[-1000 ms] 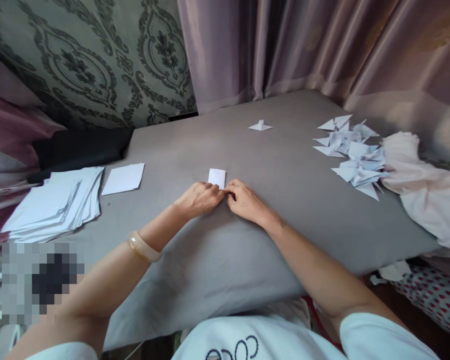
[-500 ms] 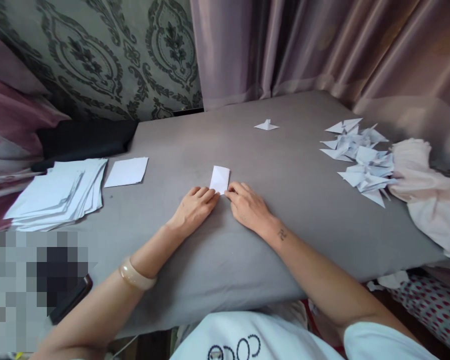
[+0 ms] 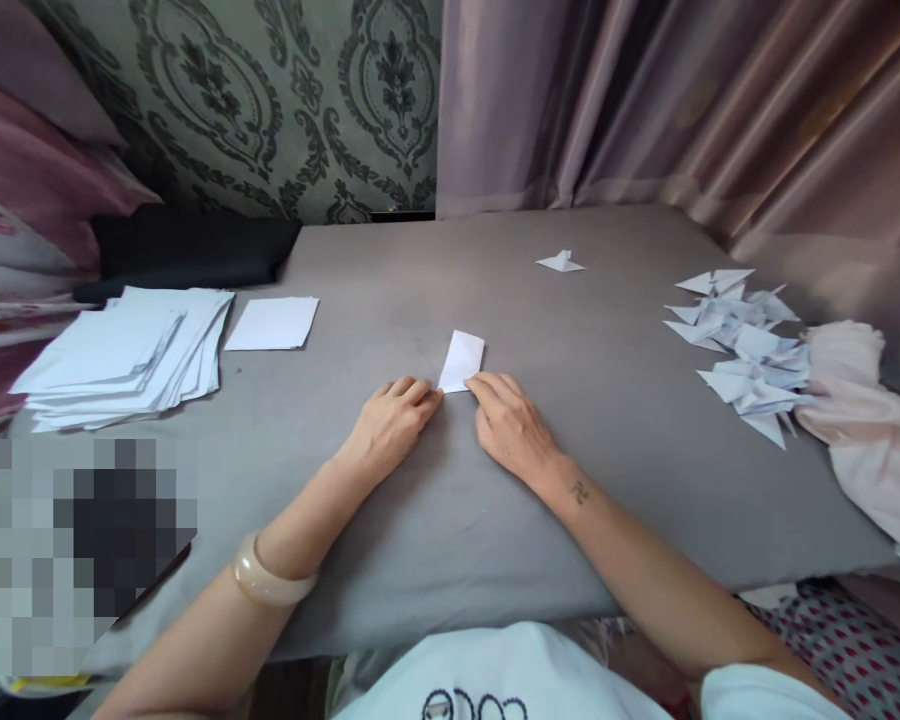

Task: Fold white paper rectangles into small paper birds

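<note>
Head view: both forearms reach inward over the near edge of the gray surface [image 3: 615, 400], hands low, backs up. Folded white paper [image 3: 462, 362] lies mid-surface, just ahead of and between the hands, slanted. Paper stack [image 3: 124, 355] well apart at left; heap of folded paper shapes [image 3: 750, 350] well apart at right, near the curtain [image 3: 645, 110]. Left hand [image 3: 394, 425]: fingers bent, tips at paper's near left corner. Right hand [image 3: 516, 428]: fingers half-curled, tips touching near right corner. Pinching or pressing: can't tell, either hand.
</note>
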A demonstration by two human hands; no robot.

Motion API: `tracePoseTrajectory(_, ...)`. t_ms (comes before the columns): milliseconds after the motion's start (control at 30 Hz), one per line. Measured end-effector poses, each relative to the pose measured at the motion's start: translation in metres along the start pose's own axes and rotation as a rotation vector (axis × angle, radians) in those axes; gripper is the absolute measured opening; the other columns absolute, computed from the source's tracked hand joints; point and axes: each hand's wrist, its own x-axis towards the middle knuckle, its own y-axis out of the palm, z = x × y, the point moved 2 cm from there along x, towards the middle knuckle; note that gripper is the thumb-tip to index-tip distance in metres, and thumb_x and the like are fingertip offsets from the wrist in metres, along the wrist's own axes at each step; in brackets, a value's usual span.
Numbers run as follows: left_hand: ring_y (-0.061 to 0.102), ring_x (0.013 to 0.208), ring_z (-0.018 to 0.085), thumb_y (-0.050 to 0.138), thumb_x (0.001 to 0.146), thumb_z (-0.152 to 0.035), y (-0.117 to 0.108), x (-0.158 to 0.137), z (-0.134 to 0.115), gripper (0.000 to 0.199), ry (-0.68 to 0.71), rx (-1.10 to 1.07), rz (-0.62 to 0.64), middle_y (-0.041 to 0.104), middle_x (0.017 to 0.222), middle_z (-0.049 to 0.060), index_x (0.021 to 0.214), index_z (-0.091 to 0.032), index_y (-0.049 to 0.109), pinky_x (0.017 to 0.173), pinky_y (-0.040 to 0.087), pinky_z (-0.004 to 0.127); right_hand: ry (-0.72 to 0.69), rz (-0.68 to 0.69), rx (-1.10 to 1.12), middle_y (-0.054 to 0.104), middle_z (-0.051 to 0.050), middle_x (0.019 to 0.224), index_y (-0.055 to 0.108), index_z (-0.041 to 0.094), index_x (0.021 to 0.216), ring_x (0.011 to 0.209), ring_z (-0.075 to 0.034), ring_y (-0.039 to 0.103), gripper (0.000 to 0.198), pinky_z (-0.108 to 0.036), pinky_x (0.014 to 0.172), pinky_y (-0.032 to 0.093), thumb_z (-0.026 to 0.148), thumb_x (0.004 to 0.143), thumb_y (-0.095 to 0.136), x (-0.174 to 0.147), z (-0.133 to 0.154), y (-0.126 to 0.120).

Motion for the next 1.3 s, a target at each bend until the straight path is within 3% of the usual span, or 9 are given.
tracePoseTrajectory(133, 0.057, 0.100, 0.024, 0.043, 0.096, -0.014, -0.002, 0.001, -0.002, 0.032, -0.025, -0.033, 0.033, 0.065, 0.111, 0.011, 0.123, -0.014, 0.059, 0.078, 0.047, 0.034, -0.027, 0.083, -0.055, 0.064, -0.012, 0.115, 0.058, 0.012, 0.121, 0.109, -0.023, 0.054, 0.042, -0.034, 0.091, 0.046, 0.001, 0.086, 0.036, 0.000, 0.012, 0.001)
tracePoseTrajectory(267, 0.057, 0.099, 0.024, 0.043, 0.095, -0.013, -0.005, 0.001, -0.003, 0.028, -0.050, -0.067, 0.062, 0.064, 0.110, 0.011, 0.117, -0.012, 0.061, 0.078, 0.049, 0.034, 0.000, 0.176, -0.254, 0.064, -0.012, 0.106, 0.056, 0.009, 0.124, 0.097, -0.025, 0.055, 0.039, -0.036, 0.084, 0.045, 0.005, 0.090, 0.038, 0.003, 0.028, 0.001)
tracePoseTrajectory(467, 0.058, 0.097, 0.023, 0.046, 0.094, -0.014, -0.004, 0.000, -0.004, 0.023, -0.074, -0.090, 0.061, 0.064, 0.109, 0.011, 0.110, -0.014, 0.063, 0.077, 0.051, 0.033, 0.009, 0.221, -0.455, 0.061, -0.014, 0.099, 0.057, 0.011, 0.123, 0.087, -0.026, 0.054, 0.035, -0.037, 0.073, 0.042, 0.016, 0.092, 0.042, 0.012, 0.051, 0.006)
tracePoseTrajectory(700, 0.057, 0.099, 0.024, 0.045, 0.093, -0.011, -0.001, 0.000, -0.002, 0.028, -0.086, -0.104, 0.030, 0.064, 0.113, 0.010, 0.115, -0.015, 0.063, 0.080, 0.052, 0.035, 0.003, 0.198, -0.389, 0.061, -0.013, 0.107, 0.055, 0.009, 0.127, 0.094, -0.025, 0.053, 0.040, -0.037, 0.077, 0.042, 0.016, 0.091, 0.042, 0.005, 0.035, 0.004)
tracePoseTrajectory(1033, 0.056, 0.101, 0.024, 0.042, 0.092, -0.010, 0.004, -0.003, 0.002, 0.034, -0.082, -0.182, -0.068, 0.065, 0.113, 0.010, 0.117, -0.016, 0.064, 0.082, 0.053, 0.035, 0.049, 0.113, -0.316, 0.064, -0.012, 0.103, 0.064, 0.010, 0.113, 0.093, -0.025, 0.054, 0.033, -0.037, 0.077, 0.043, 0.013, 0.089, 0.041, -0.001, 0.018, 0.000)
tracePoseTrajectory(1133, 0.058, 0.099, 0.023, 0.041, 0.091, -0.009, 0.009, -0.004, 0.009, 0.035, -0.106, -0.286, -0.133, 0.065, 0.112, 0.009, 0.115, -0.018, 0.066, 0.084, 0.053, 0.034, 0.055, 0.076, -0.287, 0.064, -0.012, 0.102, 0.065, 0.011, 0.110, 0.092, -0.025, 0.055, 0.032, -0.037, 0.078, 0.044, 0.012, 0.088, 0.041, -0.004, 0.017, 0.000)
tracePoseTrajectory(1300, 0.061, 0.096, 0.020, 0.037, 0.085, -0.003, 0.020, 0.004, 0.026, 0.043, -0.272, -0.545, -0.217, 0.065, 0.104, 0.009, 0.118, -0.016, 0.062, 0.087, 0.051, 0.033, 0.113, -0.041, -0.140, 0.066, -0.011, 0.105, 0.065, 0.015, 0.108, 0.096, -0.025, 0.057, 0.032, -0.036, 0.080, 0.046, 0.011, 0.085, 0.042, -0.006, 0.008, 0.002)
